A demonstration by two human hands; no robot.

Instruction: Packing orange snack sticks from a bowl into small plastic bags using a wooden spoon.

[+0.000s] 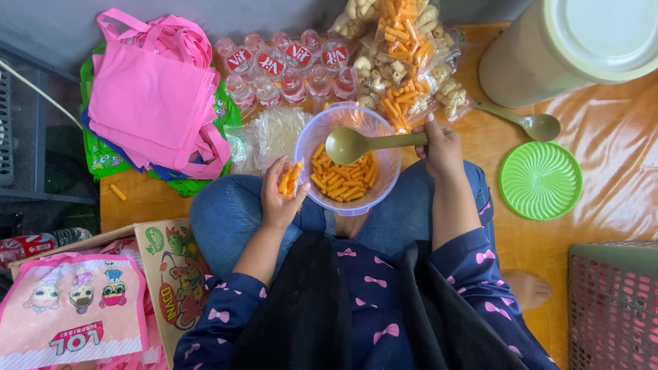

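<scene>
- Near left, a cardboard box [168, 274] and a pink cartoon-print bag [72, 305] lie beside the seated person's knee.
- The left hand [282, 195] cups a small clear packet of orange snack sticks [290, 179], fingers curled around it and its mouth turned up beside the bowl, seemingly to catch a scoop.
- A clear plastic bowl [347, 123] rests on the lap between both hands, part-filled with short orange sticks [343, 178].
- The right hand [439, 147] closes around the handle of an olive-green plastic spoon [349, 145], its bowl poised over the sticks.
- To the right, a green ribbed lid [540, 180], a second spoon [531, 123] and a large beige container [548, 55] sit on the orange mat.
- Farther off lie empty clear packets [271, 133], sealed water cups [288, 68], filled snack bags [404, 55] and pink tote bags [154, 96].
</scene>
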